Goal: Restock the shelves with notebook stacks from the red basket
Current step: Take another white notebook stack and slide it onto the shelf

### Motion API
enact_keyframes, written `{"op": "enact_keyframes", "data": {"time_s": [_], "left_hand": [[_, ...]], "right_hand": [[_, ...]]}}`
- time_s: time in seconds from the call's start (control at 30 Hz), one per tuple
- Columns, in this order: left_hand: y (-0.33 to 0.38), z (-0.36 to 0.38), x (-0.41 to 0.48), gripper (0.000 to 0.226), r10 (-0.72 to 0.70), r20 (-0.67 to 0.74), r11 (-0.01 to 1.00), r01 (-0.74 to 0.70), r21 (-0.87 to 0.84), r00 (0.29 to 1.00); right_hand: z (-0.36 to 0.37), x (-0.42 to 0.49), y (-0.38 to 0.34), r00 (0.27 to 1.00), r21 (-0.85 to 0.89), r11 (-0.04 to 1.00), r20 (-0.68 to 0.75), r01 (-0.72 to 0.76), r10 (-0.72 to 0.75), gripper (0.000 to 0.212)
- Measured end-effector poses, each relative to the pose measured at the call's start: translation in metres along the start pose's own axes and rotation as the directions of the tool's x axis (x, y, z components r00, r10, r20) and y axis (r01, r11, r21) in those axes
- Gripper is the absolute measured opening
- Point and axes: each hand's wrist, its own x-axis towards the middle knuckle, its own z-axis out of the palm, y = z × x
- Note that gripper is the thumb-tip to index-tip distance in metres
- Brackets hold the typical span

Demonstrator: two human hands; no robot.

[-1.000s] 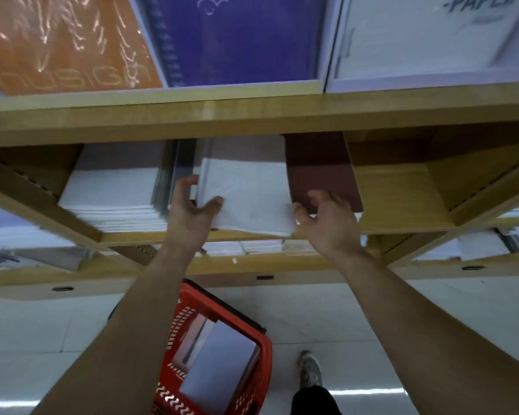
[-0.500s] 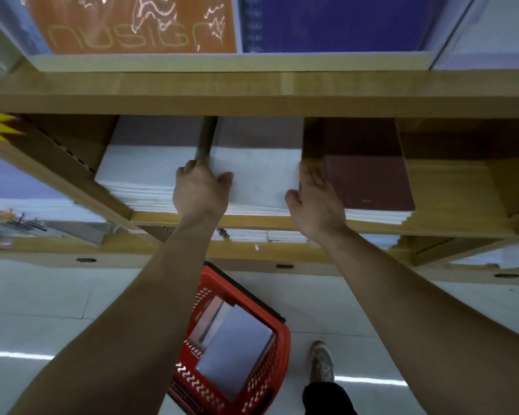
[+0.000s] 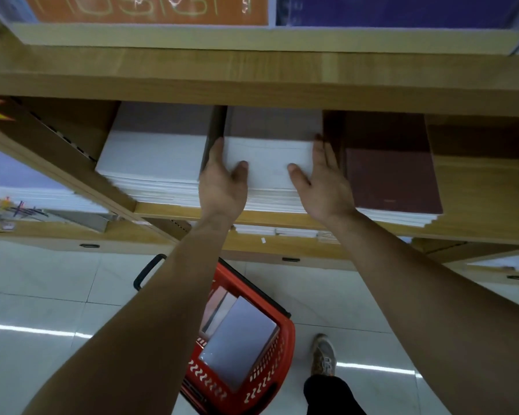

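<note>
A white notebook stack [image 3: 270,166] lies on the wooden shelf [image 3: 477,199], between another white stack [image 3: 153,163] and a maroon-covered stack [image 3: 393,181]. My left hand [image 3: 222,187] presses its left side with straight fingers, thumb resting on top. My right hand [image 3: 324,184] does the same on the right side. Down on the floor stands the red basket [image 3: 216,381], holding a grey-covered notebook stack [image 3: 240,339] and a brownish one beside it.
The shelf above carries orange [image 3: 150,7] and purple [image 3: 402,7] notebooks and overhangs my hands. A lower shelf [image 3: 252,244] holds more white stacks. Bare wood lies right of the maroon stack. My foot [image 3: 322,354] stands on the white tiles beside the basket.
The white stack has gone from hanging over the shelf's front edge to lying square between its neighbours. My hands shifted from holding it to pressing flat along its sides.
</note>
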Motion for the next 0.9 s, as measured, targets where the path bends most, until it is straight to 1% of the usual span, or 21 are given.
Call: {"op": "enact_keyframes", "data": {"time_s": [0.1,0.23,0.3,0.4,0.5,0.53,0.6,0.67,0.73,0.77,0.8,0.83,0.87,0.9], "left_hand": [[-0.006,-0.001,0.006,0.060,-0.026,-0.015,0.998,0.025,-0.053,1.000],[-0.009,0.002,0.007,0.066,-0.018,0.028,1.000,0.019,-0.021,0.999],[-0.009,0.002,0.008,0.068,0.002,0.044,0.999,-0.004,0.043,0.999],[-0.007,-0.001,0.009,0.068,0.033,0.091,0.982,-0.050,0.185,0.995],[0.000,-0.007,0.012,0.070,0.037,0.151,0.953,-0.081,0.293,0.988],[0.002,-0.010,0.014,0.070,0.033,0.171,0.951,-0.083,0.297,0.985],[0.004,-0.019,0.014,0.071,0.046,0.206,0.966,-0.096,0.241,0.977],[-0.003,-0.032,0.003,0.069,0.067,0.230,0.980,-0.108,0.167,0.971],[-0.029,-0.045,-0.026,0.065,0.107,0.269,0.985,-0.140,0.105,0.957],[-0.048,-0.053,-0.046,0.062,0.118,0.302,0.988,-0.142,0.058,0.946],[-0.074,-0.060,-0.065,0.058,0.105,0.347,0.991,-0.125,0.037,0.932],[-0.101,-0.066,-0.083,0.056,0.073,0.393,0.993,-0.103,0.056,0.917],[-0.130,-0.072,-0.099,0.054,0.019,0.441,0.989,-0.081,0.123,0.897],[-0.159,-0.077,-0.113,0.053,-0.046,0.486,0.970,-0.077,0.230,0.873]], "right_hand": [[0.001,0.003,-0.002,1.000,-0.004,1.000,-0.002,-0.004,0.004,0.078],[0.005,0.007,0.000,1.000,0.019,1.000,0.029,-0.014,0.013,0.079],[0.004,0.009,0.000,0.999,0.004,0.999,0.031,-0.032,0.031,0.080],[0.003,0.006,-0.003,0.997,-0.028,0.997,0.028,-0.068,0.069,0.078],[-0.001,0.004,-0.007,0.993,-0.015,0.994,0.043,-0.108,0.108,0.072],[-0.005,0.003,-0.010,0.992,-0.028,0.993,0.053,-0.117,0.118,0.071],[-0.013,-0.002,-0.012,0.990,-0.079,0.988,0.035,-0.134,0.137,0.072],[-0.011,-0.018,-0.014,0.983,-0.054,0.983,-0.061,-0.176,0.173,0.073],[0.009,-0.053,-0.015,0.964,0.039,0.978,-0.165,-0.204,0.207,0.076],[0.028,-0.077,-0.015,0.959,0.071,0.977,-0.189,-0.203,0.213,0.078],[0.049,-0.101,-0.014,0.958,0.082,0.974,-0.179,-0.212,0.224,0.080],[0.073,-0.125,-0.012,0.958,0.084,0.967,-0.138,-0.242,0.252,0.079],[0.097,-0.148,-0.010,0.951,0.079,0.952,-0.079,-0.294,0.300,0.078],[0.120,-0.168,-0.005,0.933,0.071,0.931,-0.012,-0.357,0.359,0.076]]}}
